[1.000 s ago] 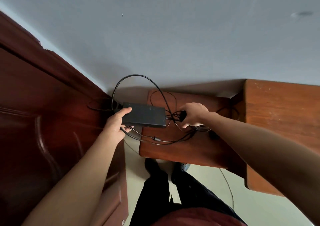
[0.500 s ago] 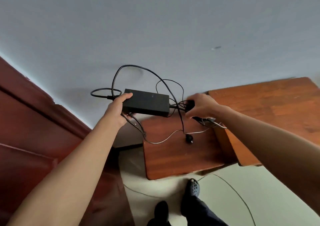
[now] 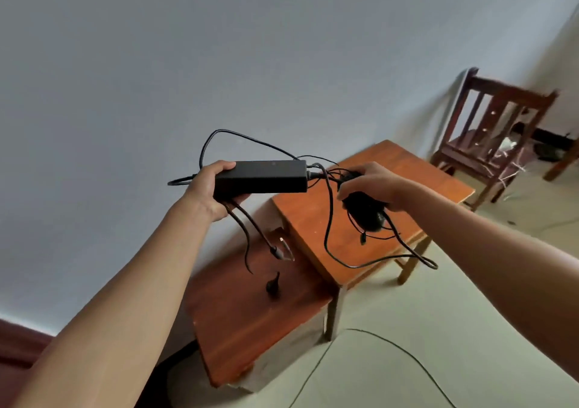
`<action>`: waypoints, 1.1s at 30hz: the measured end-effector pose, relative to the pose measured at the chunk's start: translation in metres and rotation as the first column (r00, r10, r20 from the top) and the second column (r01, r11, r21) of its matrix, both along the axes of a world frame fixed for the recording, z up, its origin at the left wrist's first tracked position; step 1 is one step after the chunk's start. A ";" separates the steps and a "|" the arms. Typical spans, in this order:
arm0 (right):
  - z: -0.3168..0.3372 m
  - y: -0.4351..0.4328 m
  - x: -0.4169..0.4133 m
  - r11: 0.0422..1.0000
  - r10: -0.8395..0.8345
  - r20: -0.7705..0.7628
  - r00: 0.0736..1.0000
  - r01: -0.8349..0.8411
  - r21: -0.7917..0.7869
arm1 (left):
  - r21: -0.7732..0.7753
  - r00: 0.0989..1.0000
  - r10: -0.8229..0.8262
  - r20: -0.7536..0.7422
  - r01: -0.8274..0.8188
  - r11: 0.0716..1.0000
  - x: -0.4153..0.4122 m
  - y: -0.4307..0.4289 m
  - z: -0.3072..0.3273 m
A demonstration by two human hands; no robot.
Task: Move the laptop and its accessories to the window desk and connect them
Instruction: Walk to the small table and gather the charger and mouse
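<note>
Hands extend forward at matching height, arms nearly straight. The left hand [image 3: 210,193] grips the left end of the adapter [image 3: 260,179], thumb on top, fingers beneath. The right hand [image 3: 372,185] curls over the mouse [image 3: 366,211] and bunched cables [image 3: 327,238], which dangle above the tables [image 3: 244,329]. Since half a second ago the view has swung right, and a chair [image 3: 488,125] now shows far right.

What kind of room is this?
Probably a plain room in a house, maybe a study or bedroom: a small wooden table stands against a bare pale wall, and a wooden chair sits in the corner.
</note>
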State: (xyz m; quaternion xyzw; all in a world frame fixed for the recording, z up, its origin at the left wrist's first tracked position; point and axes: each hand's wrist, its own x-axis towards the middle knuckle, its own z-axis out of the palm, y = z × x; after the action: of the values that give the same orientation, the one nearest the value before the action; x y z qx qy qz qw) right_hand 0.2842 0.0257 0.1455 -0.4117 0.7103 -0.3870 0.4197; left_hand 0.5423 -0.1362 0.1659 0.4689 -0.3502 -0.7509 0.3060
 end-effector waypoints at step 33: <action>-0.041 0.397 -0.542 0.498 -0.784 0.412 0.464 0.867 -0.029 | 0.112 0.673 -0.729 -0.124 0.740 0.663 -0.730 0.288 -0.005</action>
State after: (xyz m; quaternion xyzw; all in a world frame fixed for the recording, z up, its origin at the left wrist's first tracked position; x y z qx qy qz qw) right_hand -0.2582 0.4230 0.1048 0.0154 0.6834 -0.6881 0.2434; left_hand -0.1876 0.1523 0.1612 0.2840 -0.4402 -0.8505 -0.0477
